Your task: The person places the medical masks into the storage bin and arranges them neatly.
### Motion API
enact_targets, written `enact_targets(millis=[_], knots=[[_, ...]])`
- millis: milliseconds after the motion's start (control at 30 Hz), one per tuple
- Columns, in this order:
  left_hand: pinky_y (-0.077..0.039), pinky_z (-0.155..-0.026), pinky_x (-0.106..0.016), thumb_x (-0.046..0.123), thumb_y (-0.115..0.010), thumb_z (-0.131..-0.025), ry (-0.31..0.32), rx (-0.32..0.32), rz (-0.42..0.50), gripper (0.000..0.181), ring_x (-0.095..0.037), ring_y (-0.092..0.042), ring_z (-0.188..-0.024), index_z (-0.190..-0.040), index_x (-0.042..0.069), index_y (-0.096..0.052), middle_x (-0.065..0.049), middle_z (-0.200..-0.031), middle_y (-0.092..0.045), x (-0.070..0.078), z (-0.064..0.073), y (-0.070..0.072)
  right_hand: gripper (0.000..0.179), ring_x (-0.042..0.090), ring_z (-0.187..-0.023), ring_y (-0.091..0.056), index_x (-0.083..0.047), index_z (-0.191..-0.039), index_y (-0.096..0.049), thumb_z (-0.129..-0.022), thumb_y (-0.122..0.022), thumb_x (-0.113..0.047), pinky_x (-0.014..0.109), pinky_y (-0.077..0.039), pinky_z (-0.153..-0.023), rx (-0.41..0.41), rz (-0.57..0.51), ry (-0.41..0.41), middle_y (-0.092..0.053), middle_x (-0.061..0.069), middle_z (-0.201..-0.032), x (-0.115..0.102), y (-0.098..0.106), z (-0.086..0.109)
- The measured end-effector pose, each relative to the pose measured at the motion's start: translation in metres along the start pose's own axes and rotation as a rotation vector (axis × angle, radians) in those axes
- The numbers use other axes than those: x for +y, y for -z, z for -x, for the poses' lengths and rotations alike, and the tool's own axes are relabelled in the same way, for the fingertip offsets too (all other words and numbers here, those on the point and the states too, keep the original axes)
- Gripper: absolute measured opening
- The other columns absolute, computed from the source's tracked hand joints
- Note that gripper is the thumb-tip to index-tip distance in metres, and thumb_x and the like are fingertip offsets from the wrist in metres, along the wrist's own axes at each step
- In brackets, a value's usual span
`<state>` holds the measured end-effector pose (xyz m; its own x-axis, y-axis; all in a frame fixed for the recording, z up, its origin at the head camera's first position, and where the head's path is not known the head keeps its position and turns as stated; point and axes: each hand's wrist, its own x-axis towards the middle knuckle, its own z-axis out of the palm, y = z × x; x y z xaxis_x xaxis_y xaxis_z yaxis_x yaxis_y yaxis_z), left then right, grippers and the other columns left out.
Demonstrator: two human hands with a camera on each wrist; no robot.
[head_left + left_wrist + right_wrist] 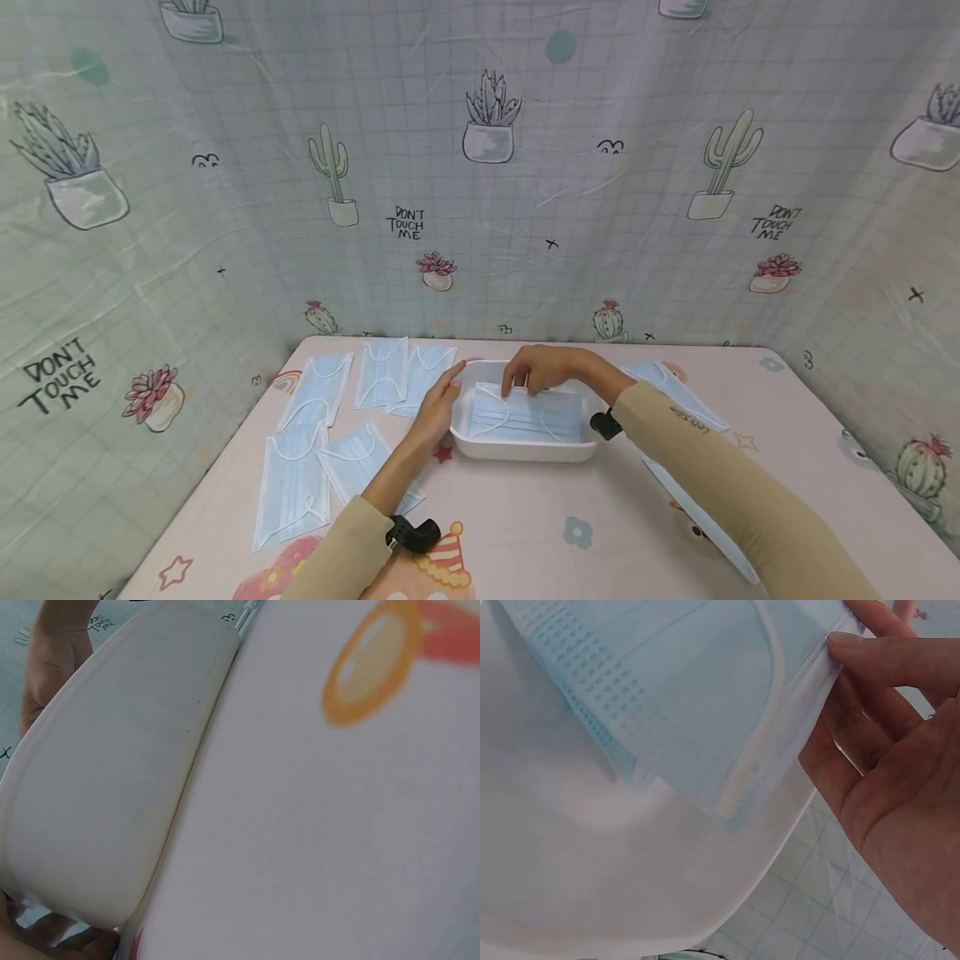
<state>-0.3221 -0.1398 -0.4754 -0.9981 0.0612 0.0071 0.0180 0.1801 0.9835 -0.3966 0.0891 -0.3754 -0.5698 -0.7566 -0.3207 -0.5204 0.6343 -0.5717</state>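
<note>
A white plastic tub (525, 452) stands on the table with pale blue pleated face masks inside. My left hand (433, 417) holds the tub's left end; in the left wrist view its fingers (56, 934) show low at the tub's corner. My right hand (551, 367) reaches in over the far rim and pinches the edge of the top face mask (528, 417). In the right wrist view the thumb (885, 656) lies on the mask's white-looped end, with the fingers behind it. Another mask layer (600, 731) shows beneath this one.
Several loose face masks (296, 479) lie spread on the table left of the tub. To the right, another mask (675, 387) and a long pale blue piece (705, 525) lie partly under the right sleeve (720, 467). A printed curtain (562, 275) encloses the table (525, 525).
</note>
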Motion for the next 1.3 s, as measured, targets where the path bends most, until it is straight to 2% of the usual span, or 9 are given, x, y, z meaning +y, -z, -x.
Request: enact_targets(millis=[167,400,567,1033,1300], knots=[[-0.016,-0.128,-0.062,0.031,-0.037,-0.112,0.007,-0.007,0.004,0.047,-0.035,-0.02,-0.16,-0.16,0.032,-0.039,-0.007,-0.171,-0.029,0.001,0.001,0.0,0.049,0.013,-0.087,-0.051,-0.007,-0.116,-0.077,-0.081,-0.057,0.021,0.022,-0.043,-0.067,0.001,-0.02,0.004,-0.063,0.006,-0.102,0.003,0.0,-0.001],[-0.015,-0.128,-0.062,0.03,-0.036,-0.112,-0.011,-0.016,0.009,0.048,-0.035,-0.02,-0.16,-0.16,0.031,-0.038,-0.008,-0.171,-0.028,0.002,0.002,0.001,0.05,0.016,-0.092,-0.052,-0.004,-0.115,-0.077,-0.079,-0.055,0.022,0.022,-0.045,-0.076,0.008,-0.005,0.029,-0.066,0.008,-0.108,0.003,0.0,-0.001],[-0.015,-0.128,-0.062,0.03,-0.036,-0.113,-0.016,-0.017,0.002,0.048,-0.035,-0.021,-0.16,-0.16,0.031,-0.038,-0.008,-0.17,-0.029,0.002,0.002,0.001,0.049,0.016,-0.092,-0.053,-0.004,-0.115,-0.077,-0.079,-0.055,0.022,0.023,-0.045,-0.074,0.003,-0.017,0.026,-0.066,0.009,-0.107,0.003,-0.002,-0.001],[-0.016,-0.128,-0.062,0.03,-0.036,-0.113,-0.006,-0.011,0.005,0.048,-0.035,-0.022,-0.16,-0.16,0.031,-0.038,-0.007,-0.17,-0.03,0.0,0.0,0.0,0.051,0.016,-0.095,-0.054,-0.008,-0.114,-0.077,-0.081,-0.054,0.022,0.023,-0.046,-0.078,0.003,-0.015,0.007,-0.068,0.007,-0.11,0.013,-0.005,-0.009],[-0.018,-0.128,-0.062,0.03,-0.037,-0.112,-0.005,-0.007,0.001,0.048,-0.034,-0.024,-0.159,-0.16,0.03,-0.038,-0.006,-0.17,-0.032,0.001,0.0,0.0,0.05,0.016,-0.095,-0.055,-0.012,-0.111,-0.079,-0.082,-0.057,0.022,0.023,-0.047,-0.079,0.032,-0.006,-0.012,-0.069,0.004,-0.11,0.018,-0.007,-0.014]])
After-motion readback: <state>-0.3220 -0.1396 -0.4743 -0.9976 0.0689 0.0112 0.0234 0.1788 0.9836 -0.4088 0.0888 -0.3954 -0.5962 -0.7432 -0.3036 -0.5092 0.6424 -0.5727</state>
